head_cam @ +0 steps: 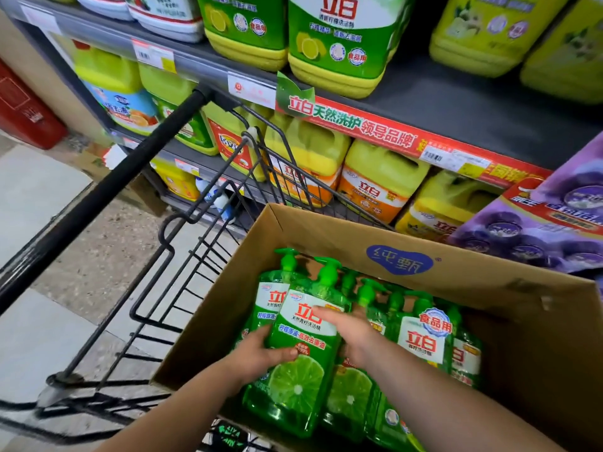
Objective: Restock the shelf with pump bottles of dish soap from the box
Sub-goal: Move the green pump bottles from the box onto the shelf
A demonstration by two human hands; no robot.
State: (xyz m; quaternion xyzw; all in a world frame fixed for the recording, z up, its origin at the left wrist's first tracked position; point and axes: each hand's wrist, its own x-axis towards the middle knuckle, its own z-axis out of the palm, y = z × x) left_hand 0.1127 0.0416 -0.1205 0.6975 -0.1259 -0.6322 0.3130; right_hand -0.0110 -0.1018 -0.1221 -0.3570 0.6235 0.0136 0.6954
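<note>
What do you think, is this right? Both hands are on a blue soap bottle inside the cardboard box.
Not quite: the bottle is green, not blue. In the head view, the left hand grips the green pump bottle by its edge and the right hand rests on its label, inside the cardboard box.

Left hand, right hand on bottle

This is a shop aisle. Shelves across the upper frame carry rows of big soap jugs, with price tags and a red promo strip on their front edges. A wire cart at centre left holds a box of pump bottles.
</note>
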